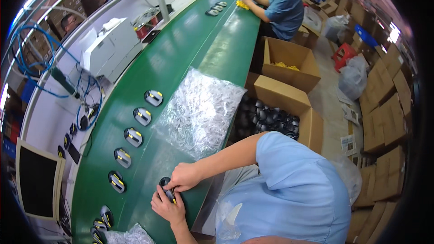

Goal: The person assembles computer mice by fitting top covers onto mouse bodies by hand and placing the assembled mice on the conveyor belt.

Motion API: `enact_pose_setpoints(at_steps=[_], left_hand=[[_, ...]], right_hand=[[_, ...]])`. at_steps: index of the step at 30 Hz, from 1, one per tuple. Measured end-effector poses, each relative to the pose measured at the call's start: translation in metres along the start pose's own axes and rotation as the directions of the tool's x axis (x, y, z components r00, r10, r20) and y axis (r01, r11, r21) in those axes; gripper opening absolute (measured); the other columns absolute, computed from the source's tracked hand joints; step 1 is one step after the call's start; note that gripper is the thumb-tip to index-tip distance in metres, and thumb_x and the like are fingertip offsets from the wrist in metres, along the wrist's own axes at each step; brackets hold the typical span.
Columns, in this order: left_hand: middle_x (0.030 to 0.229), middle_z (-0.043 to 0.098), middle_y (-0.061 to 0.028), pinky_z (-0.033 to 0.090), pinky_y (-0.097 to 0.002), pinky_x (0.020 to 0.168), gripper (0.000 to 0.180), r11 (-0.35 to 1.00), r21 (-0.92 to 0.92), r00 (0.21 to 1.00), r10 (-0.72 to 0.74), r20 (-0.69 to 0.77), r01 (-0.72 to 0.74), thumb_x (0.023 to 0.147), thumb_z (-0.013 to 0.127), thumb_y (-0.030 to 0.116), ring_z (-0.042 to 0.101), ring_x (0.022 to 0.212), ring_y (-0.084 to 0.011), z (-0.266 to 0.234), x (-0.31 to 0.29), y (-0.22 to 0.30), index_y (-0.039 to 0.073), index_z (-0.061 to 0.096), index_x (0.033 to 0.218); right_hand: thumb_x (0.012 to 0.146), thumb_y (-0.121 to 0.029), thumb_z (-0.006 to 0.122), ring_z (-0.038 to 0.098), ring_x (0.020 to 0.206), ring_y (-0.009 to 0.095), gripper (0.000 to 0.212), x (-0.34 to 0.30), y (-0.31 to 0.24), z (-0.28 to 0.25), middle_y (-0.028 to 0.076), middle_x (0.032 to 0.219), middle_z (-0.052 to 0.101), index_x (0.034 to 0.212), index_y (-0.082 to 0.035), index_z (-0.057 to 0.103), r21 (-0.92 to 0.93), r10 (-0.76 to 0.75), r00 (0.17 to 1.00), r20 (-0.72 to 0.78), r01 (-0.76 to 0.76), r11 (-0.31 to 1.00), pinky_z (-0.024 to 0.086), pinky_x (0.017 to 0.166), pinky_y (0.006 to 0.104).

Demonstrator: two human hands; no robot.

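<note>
A small oval black-and-grey part with yellow on it (169, 193) is held low over the green conveyor belt (149, 162). My left hand (169, 208) grips it from below, fingers wrapped around its side. From above, my right hand (185, 177) is closed on the same part, its thumb and forefinger pressed against the upper end. The fingers cover much of the part, so its exact kind cannot be told. To the left, several similar grey, black and yellow parts (134, 137) lie spaced out in a slanting row on the belt.
A clear bag of small whitish pieces (203, 108) lies on the belt; another clear bag (131, 235) sits at the bottom. Beside the belt stands an open carton (312, 129) of black parts. A monitor (38, 180) is at left. A co-worker (287, 9) sits farther up.
</note>
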State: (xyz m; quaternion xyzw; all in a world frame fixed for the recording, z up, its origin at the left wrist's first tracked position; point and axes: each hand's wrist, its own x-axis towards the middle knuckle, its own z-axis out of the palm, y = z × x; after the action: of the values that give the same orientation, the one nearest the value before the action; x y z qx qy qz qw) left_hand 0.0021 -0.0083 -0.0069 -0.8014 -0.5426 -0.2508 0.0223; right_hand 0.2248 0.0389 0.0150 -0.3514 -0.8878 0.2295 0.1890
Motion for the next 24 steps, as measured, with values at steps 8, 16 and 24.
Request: enact_pose_setpoints(at_steps=[8,16,24], left_hand=[[0.126,0.064,-0.0199,0.046,-0.0531,0.095,0.075,0.998,-0.001,0.998,0.064,-0.021,-0.064,0.094,0.074,0.049,0.059,0.110,-0.0430,0.012,0.001,-0.015,0.001,0.060,0.150],[0.119,0.069,-0.0234,0.050,-0.0586,0.098,0.065,0.997,-0.065,0.998,0.041,-0.040,-0.043,0.092,0.082,0.047,0.065,0.106,-0.0448,0.012,-0.001,-0.011,0.011,0.069,0.144],[0.117,0.069,-0.0199,0.053,-0.0567,0.092,0.065,0.991,0.097,0.988,0.108,-0.108,-0.098,0.088,0.085,0.050,0.065,0.103,-0.0439,0.006,0.002,-0.007,0.013,0.072,0.141]], right_hand=[[0.100,-0.036,0.073,0.073,0.089,0.034,0.037,-0.023,0.009,0.021,0.009,0.097,0.077,0.133,-0.020,0.073,0.159,-0.079,0.962,-0.262,0.124,0.979,0.056,0.070,0.0473],[0.093,-0.026,0.080,0.072,0.086,0.034,0.015,-0.306,0.079,0.048,0.009,0.087,0.077,0.097,-0.012,0.083,0.386,0.482,-0.030,-0.875,-0.644,0.661,0.057,0.082,0.0453],[0.094,-0.036,0.076,0.066,0.119,0.040,0.036,-0.404,0.115,0.145,0.013,0.133,0.069,0.127,-0.022,0.077,-0.033,0.967,0.166,-0.193,-0.986,0.162,0.058,0.097,0.0509]])
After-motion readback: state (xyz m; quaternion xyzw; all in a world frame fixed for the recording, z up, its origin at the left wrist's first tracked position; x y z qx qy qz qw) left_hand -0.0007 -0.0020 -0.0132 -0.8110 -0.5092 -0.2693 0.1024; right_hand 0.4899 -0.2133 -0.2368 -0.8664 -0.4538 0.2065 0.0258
